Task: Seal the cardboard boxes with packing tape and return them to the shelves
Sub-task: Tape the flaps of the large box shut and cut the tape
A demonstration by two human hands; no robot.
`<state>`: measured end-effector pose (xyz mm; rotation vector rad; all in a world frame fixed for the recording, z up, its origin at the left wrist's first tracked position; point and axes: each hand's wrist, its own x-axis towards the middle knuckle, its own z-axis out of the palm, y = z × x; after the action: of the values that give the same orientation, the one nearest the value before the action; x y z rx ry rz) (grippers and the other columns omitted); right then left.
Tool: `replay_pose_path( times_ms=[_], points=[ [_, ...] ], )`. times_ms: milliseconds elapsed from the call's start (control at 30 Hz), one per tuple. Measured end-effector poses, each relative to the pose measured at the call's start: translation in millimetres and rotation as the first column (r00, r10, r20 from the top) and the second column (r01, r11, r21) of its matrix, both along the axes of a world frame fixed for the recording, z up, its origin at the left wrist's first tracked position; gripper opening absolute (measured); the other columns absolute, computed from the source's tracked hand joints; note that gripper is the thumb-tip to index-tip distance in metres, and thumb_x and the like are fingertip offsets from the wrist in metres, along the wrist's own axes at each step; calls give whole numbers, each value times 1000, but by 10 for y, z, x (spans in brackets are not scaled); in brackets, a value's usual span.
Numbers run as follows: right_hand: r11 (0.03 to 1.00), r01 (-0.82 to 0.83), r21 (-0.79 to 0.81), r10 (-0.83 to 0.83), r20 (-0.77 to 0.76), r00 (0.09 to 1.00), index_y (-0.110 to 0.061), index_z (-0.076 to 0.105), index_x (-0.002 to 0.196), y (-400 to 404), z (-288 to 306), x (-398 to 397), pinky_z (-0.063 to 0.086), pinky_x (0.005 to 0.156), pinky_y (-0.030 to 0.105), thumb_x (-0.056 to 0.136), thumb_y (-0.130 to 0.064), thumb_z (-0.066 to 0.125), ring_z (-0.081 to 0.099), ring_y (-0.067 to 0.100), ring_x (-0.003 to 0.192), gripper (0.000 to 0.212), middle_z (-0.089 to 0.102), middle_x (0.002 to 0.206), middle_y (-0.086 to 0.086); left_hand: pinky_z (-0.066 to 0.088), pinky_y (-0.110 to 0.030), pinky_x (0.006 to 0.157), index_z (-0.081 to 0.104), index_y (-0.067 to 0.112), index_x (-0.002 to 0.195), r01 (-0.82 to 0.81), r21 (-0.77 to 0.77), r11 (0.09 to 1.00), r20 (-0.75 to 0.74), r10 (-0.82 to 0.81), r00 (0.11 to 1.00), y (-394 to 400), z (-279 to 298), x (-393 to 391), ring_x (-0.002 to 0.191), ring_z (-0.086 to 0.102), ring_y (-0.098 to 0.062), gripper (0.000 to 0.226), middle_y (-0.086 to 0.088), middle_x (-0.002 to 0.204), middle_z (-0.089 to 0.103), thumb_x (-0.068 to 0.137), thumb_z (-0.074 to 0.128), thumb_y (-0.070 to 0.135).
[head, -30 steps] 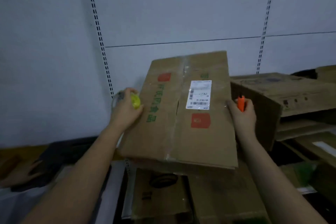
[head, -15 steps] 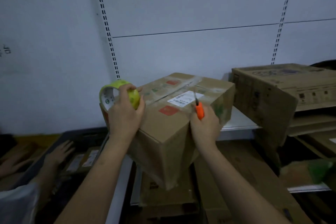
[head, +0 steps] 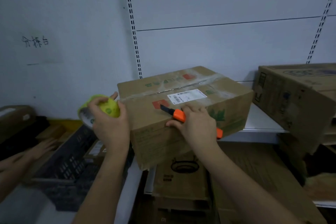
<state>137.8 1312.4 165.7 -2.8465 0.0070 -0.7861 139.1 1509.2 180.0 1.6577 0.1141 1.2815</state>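
Observation:
A taped brown cardboard box (head: 183, 107) with a white shipping label sits partly on the white shelf (head: 260, 129), its near corner overhanging the edge. My left hand (head: 109, 122) grips a yellow-green roll of packing tape (head: 96, 111) against the box's left side. My right hand (head: 198, 125) holds an orange utility knife (head: 179, 114) and lies on the box's front top edge, the blade end pointing left over the lid.
A larger cardboard box (head: 298, 94) stands on the shelf to the right. More cartons (head: 181, 178) are stacked on the level below. At the left sit a dark plastic crate (head: 69, 165) and another person's hand (head: 41, 149). The white back wall has slotted uprights.
The box went from tilted up in my hands to lying flat on the shelf. Both hands stayed at its sides, with the knife now lying over the lid.

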Motion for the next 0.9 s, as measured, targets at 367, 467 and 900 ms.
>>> replay_pose_path(
  times_ms=[367, 467, 900],
  points=[
    [999, -7, -49, 6, -16, 1000, -14, 56, 99, 417, 316, 589, 36, 62, 32, 85, -74, 50, 64, 24, 89, 62, 56, 93, 2, 40, -36, 57, 49, 14, 112, -145, 178, 973, -162, 175, 971, -130, -309, 102, 69, 61, -33, 27, -1, 81, 53, 93, 65, 25],
    [998, -52, -45, 51, -35, 998, -15, 59, 114, 313, 313, 651, 42, 67, 35, 91, -61, 56, 65, 27, 100, 52, 60, 116, 2, 40, -34, 53, 47, 15, 113, -78, 264, 961, -230, 142, 963, -177, -347, 196, 63, 62, -35, 29, -3, 74, 54, 93, 64, 26],
    [986, -43, 162, 27, 97, 995, -23, 23, 156, -590, -218, 891, 54, 74, 41, 96, -33, 63, 56, 32, 116, 72, 26, 160, 1, 49, -33, 75, 46, 23, 106, 352, 99, 931, -403, -286, 869, -67, -74, 793, 96, 58, -19, 35, 7, 100, 51, 85, 73, 16]
  ],
)
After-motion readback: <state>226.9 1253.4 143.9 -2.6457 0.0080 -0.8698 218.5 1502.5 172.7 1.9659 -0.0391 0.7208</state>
